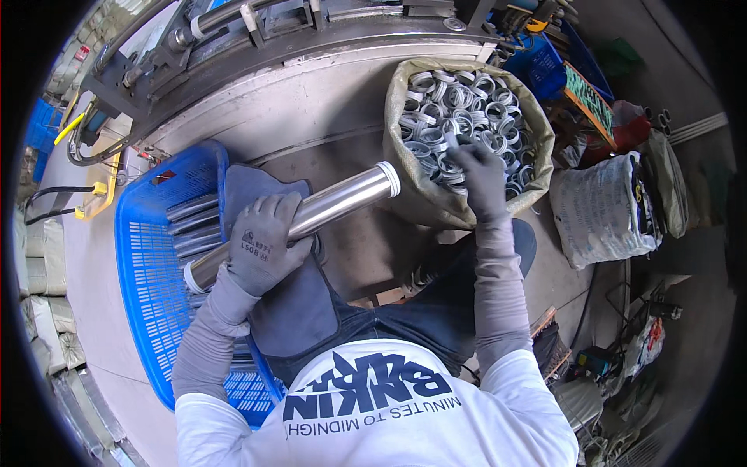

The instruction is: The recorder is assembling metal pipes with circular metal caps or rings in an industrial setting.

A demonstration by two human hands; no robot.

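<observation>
One-handed left hand (pixel 263 243) fingers wrapped shut round steel tube (pixel 299 222), centre frame: could roll, slip. Right hand (pixel 481 175) fingers closing on rings (pixel 459 105) in sack (pixel 412 187), upper right; grip unclear, could snag extras.

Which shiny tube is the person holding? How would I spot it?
Start at the blue crate on the left, which holds more tubes. Just right of it, the gloved left hand grips one tube slanting up toward the sack. Only it is lifted and white-capped.

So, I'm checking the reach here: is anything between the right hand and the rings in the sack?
Nothing visible. The right hand is already inside the open sack, fingers on the rings. The tube in the left hand lies off to the side.
</observation>
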